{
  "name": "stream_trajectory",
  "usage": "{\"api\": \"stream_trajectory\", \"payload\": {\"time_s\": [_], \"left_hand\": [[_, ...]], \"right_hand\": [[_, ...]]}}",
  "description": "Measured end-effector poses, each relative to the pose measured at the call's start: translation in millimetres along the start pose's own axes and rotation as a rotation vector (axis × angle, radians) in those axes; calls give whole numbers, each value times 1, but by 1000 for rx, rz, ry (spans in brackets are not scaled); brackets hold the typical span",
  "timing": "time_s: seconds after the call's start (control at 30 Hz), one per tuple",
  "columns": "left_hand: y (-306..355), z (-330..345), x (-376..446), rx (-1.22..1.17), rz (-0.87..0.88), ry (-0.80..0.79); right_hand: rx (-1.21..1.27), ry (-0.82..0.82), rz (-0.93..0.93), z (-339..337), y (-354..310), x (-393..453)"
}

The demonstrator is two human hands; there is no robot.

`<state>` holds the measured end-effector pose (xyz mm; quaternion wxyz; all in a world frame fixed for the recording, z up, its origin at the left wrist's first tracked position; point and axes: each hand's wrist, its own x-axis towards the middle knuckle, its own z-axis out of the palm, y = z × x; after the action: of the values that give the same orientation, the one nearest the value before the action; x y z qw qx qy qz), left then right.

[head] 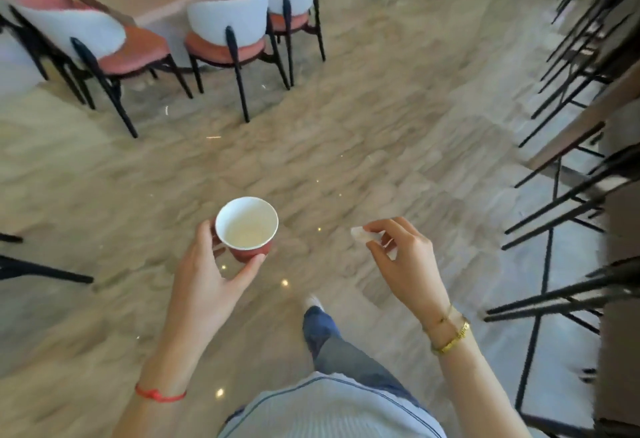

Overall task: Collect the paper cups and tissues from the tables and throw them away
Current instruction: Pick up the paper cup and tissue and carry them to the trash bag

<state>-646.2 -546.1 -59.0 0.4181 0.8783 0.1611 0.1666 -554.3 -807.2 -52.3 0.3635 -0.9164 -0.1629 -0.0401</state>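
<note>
Paper cup (246, 226): red outside, white inside w/ rolled rim, upright, mouth up, a little pale liquid at the bottom; held mid-air above the floor. Tissue (360, 234): small crumpled white wad, also held mid-air, to the cup's right, well apart from it.

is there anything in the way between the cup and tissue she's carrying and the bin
No bin shows in this view, so that cannot be judged. The left hand holds the paper cup, the right hand pinches the tissue, and the floor directly ahead looks open between the chairs.
</note>
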Motion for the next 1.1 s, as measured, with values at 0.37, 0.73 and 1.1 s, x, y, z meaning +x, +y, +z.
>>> {"api": "stream_trajectory", "payload": {"time_s": [0.37, 0.73, 1.1], "left_hand": [[-31, -25, 161, -21, -212, 332], [-117, -75, 286, -12, -420, 543], [-224, -206, 486, 58, -432, 672]], "right_hand": [[47, -224, -315, 84, -42, 249], [111, -429, -501, 225, -121, 423], [174, -481, -639, 393, -282, 621]]}}
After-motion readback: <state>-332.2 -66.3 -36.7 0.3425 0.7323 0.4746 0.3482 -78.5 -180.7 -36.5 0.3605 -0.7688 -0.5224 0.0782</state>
